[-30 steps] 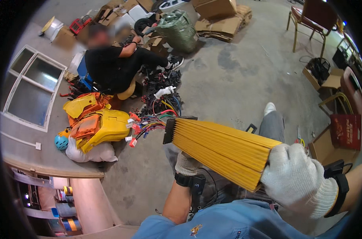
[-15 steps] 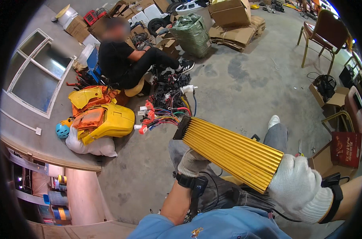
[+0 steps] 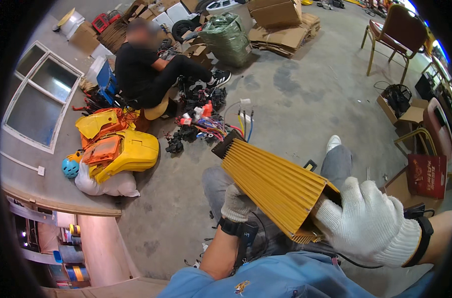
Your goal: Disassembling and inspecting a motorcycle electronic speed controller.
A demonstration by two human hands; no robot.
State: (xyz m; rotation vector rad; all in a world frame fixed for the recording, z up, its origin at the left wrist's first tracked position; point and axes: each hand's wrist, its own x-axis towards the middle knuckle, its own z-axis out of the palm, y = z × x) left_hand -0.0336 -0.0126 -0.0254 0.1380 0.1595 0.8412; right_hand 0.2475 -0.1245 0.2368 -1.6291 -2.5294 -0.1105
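A gold motor controller point(image 3: 273, 184) with a ribbed metal case slants across my lap, its dark-capped end pointing away from me. From that end a bundle of coloured wires point(image 3: 216, 128) with red and white connectors fans out. My left hand point(image 3: 237, 202), in a whitish knit glove, supports the case from below on its left; its fingers are partly hidden behind it. At the near end the case is hollow, and my gloved right hand point(image 3: 367, 221) grips the rim there, with fingertips at or inside the opening.
A person in black point(image 3: 141, 69) sits at the far left beside dark cable parts point(image 3: 198, 99) on the floor. Yellow and orange plastic shells point(image 3: 131, 154) lie on a white sack. Flattened cardboard point(image 3: 285, 35), a chair point(image 3: 397, 35) and a red box point(image 3: 426, 176) stand around.
The controller has turned so its hollow near end shows. My right hand has shifted slightly left, its fingers now at that opening. The wires have swung, and the whole view has moved a little.
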